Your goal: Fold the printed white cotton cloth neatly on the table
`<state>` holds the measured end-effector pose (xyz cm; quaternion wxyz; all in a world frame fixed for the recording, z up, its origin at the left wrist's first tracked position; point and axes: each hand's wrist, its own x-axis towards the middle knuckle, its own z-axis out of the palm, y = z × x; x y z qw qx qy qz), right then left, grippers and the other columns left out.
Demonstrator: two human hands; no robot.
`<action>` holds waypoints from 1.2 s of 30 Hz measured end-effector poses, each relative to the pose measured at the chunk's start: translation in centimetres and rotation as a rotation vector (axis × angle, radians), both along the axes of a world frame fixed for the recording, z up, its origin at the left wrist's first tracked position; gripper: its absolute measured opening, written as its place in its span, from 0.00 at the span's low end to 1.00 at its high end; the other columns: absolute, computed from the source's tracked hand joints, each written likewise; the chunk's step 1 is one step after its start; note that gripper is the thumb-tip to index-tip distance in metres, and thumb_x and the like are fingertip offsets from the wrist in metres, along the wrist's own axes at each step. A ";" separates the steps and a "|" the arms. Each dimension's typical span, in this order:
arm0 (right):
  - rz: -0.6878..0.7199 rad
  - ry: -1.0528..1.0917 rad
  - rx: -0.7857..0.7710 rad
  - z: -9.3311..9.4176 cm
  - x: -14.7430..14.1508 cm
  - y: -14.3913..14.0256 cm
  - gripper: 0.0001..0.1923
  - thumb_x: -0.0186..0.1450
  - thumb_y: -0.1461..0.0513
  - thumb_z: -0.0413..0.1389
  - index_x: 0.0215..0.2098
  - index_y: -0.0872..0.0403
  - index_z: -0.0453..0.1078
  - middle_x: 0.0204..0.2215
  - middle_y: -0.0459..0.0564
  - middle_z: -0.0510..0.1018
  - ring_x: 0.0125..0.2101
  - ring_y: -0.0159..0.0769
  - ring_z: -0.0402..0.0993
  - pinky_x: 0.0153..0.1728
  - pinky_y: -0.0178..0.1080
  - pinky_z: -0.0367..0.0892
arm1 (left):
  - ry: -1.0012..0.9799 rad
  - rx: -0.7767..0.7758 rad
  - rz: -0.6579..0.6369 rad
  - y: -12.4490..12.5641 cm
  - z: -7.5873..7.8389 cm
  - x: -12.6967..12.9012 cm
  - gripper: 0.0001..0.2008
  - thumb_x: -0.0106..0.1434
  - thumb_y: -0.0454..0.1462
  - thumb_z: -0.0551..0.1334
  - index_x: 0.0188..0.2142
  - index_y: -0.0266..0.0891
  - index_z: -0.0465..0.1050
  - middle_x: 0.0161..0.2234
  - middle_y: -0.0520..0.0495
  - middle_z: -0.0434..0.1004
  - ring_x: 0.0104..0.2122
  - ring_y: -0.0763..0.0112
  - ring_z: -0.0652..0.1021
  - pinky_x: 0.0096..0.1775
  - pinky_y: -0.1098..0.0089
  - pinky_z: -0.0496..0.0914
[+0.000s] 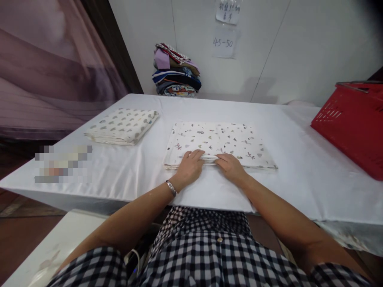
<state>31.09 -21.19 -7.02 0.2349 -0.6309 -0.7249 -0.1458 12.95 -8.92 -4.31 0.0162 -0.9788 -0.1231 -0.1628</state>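
Left hand (pixel 190 166) and right hand (pixel 231 168), part-curled, gripped the near edge of a white, plant-printed rectangular cloth (pixel 220 139), layered but seemingly unfinished, right of a folded cream, grey-patterned fabric bundle (pixel 125 124).

Head-worn camera looked forward and down from above wearer's checked shirt (pixel 209 255), forearms (pixel 140 211) entering from below. Hands (pixel 190 167) sat near frame centre at close range; worktop (pixel 299 179) spread around, pale wall (pixel 194 24) faced camera beyond.
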 end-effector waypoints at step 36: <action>0.064 0.040 -0.044 0.3 -0.4 -0.2 0.11 0.66 0.68 0.47 0.34 0.54 0.72 0.48 0.55 0.74 0.46 0.43 0.68 0.42 0.45 0.66 | -0.116 0.092 -0.133 2.8 -0.5 -4.5 0.11 0.63 0.28 0.51 0.31 0.37 0.71 0.44 0.44 0.76 0.46 0.65 0.73 0.48 0.60 0.67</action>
